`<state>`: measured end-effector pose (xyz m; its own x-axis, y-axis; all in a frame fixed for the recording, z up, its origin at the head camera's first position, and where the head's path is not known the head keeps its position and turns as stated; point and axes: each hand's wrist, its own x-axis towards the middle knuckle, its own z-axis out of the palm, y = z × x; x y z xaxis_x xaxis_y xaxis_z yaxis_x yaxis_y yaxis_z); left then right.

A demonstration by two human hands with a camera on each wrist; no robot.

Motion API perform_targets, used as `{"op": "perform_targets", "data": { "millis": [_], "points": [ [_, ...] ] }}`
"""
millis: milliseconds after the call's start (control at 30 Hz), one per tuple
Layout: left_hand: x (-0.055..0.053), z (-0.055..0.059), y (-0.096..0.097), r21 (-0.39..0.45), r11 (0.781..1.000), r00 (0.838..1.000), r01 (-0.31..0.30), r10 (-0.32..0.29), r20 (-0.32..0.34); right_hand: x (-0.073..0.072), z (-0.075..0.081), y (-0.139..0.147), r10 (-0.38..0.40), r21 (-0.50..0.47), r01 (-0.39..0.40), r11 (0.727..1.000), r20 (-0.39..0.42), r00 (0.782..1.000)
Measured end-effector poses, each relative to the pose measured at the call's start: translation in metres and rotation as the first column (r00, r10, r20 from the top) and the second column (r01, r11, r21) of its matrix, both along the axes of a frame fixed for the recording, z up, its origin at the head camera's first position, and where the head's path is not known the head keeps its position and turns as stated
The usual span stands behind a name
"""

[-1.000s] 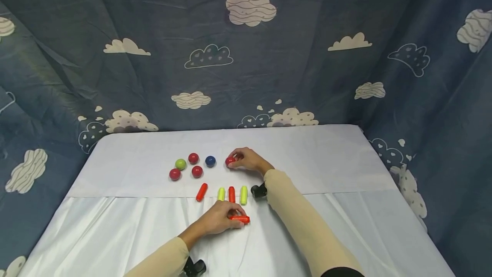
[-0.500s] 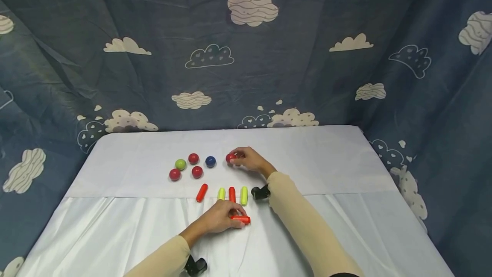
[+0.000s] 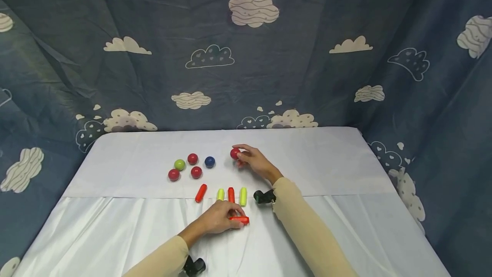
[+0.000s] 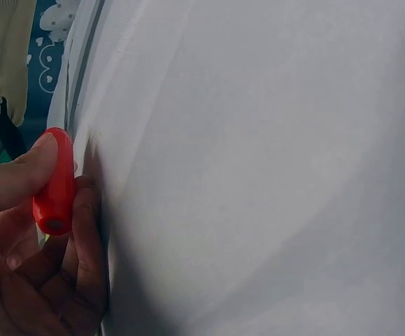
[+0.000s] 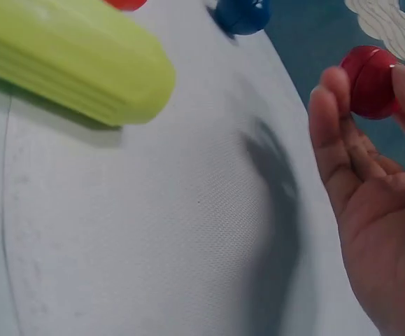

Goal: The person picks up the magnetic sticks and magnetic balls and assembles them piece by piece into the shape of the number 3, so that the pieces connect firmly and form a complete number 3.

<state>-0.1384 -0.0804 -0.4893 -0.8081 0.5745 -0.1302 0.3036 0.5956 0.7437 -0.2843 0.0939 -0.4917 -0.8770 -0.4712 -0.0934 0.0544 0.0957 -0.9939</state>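
Observation:
In the head view my left hand [image 3: 218, 218] pinches a short red plastic stick [image 3: 241, 220] with rounded ends, lying crosswise near the front. The left wrist view shows the thumb pressed along this red stick [image 4: 54, 192]. Farther back, my right hand [image 3: 257, 163] grips a glossy red ball [image 3: 235, 154] between thumb and fingers. That red ball [image 5: 370, 82] hangs above the white cloth in the right wrist view, a hand's shadow below. Just beyond the left hand lie two yellow-green sticks [image 3: 243, 196] with a red stick [image 3: 231, 194] between them.
Another red stick [image 3: 200, 193] lies slanted to the left. Left of the right hand sit a blue ball [image 3: 209, 162], a green ball [image 3: 179, 165] and several red balls [image 3: 196, 172]. White cloth [image 3: 319, 157] covers the table, and a dark cloud-patterned curtain [image 3: 161, 72] surrounds it.
My right hand has raised the red ball and drawn it slightly back and to the right, its index finger straightening over the ball. The left hand keeps its place with the red stick.

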Motion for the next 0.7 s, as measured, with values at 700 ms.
{"op": "perform_targets", "data": {
  "millis": [700],
  "points": [
    [0.004,0.000,0.005,-0.026,0.999,0.999,-0.039,0.039,0.026,0.015,-0.005,0.028,-0.129,-0.278,0.209,0.938,0.279,0.952]
  ]
}}
